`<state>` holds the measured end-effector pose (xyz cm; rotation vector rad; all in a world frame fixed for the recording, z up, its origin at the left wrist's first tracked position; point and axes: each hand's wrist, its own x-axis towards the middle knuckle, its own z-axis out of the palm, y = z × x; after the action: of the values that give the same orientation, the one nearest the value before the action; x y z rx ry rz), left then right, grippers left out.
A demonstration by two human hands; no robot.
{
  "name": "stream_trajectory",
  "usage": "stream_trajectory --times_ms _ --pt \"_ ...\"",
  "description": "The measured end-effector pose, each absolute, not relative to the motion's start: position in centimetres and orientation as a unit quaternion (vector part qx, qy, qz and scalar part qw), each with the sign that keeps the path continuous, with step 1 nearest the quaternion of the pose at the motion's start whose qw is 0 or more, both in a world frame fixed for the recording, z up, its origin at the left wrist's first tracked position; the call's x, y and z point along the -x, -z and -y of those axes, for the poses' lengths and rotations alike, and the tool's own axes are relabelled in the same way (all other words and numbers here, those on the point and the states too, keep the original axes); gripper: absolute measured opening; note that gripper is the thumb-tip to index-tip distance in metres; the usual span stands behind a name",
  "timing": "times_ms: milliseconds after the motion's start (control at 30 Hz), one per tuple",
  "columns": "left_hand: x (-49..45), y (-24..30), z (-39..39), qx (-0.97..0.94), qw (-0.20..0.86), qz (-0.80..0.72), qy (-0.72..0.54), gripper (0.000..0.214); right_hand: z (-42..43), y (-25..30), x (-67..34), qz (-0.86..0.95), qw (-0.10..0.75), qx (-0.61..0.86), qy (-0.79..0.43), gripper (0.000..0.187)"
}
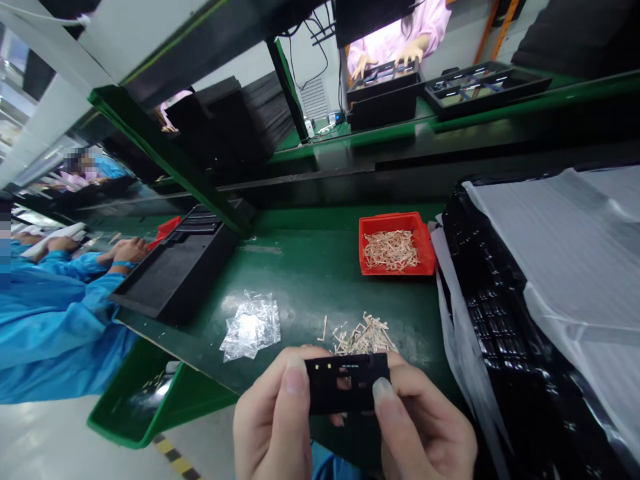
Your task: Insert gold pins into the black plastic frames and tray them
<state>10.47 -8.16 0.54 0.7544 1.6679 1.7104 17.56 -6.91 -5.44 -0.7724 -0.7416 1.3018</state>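
Observation:
Both my hands hold a small flat black plastic part (345, 383) with cut-outs, close to the camera at the bottom of the view. My left hand (273, 420) pinches its left end with thumb on top. My right hand (425, 427) pinches its right end the same way. Just beyond the part, a loose pile of small tan strips (364, 337) lies on the green bench (305, 273). An orange tray (396, 244) farther back holds more of the same strips.
A crumpled clear plastic bag (251, 327) lies left of the pile. Stacked black trays (505, 320) under white sheeting (565, 247) stand at right. A long black tray (175, 270) lies at left beside a person in a blue sleeve (55, 313). Another person in pink (400, 40) works across the bench.

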Motion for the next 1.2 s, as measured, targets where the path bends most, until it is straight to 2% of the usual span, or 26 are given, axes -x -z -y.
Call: stream_trajectory --times_ms 200,367,600,733,967,1200 --pt "-9.5 -0.5 8.3 -0.324 0.326 -0.621 -0.635 0.041 6.8 5.5 -17.6 0.349 0.673 0.334 -0.56 0.033" --pt "-9.4 -0.4 8.2 -0.37 0.309 -0.588 -0.65 0.033 6.8 5.4 -17.3 0.375 0.68 0.328 -0.538 0.03" --pt "-9.9 -0.1 8.0 -0.341 0.291 -0.602 -0.661 0.026 7.0 5.5 -17.1 0.374 0.692 0.344 -0.512 0.029" --pt "-9.9 0.6 7.8 -0.367 0.277 -0.597 -0.658 0.032 7.0 5.6 -17.2 0.415 0.698 0.338 -0.477 0.022" --pt "-11.6 1.0 7.4 -0.287 0.244 -0.595 -0.71 0.04 6.8 5.5 -17.0 0.466 0.698 0.313 -0.444 0.019" --pt "-11.1 0.5 7.5 -0.327 0.284 -0.571 -0.697 0.038 6.7 5.8 -17.4 0.468 0.698 0.302 -0.451 0.02"
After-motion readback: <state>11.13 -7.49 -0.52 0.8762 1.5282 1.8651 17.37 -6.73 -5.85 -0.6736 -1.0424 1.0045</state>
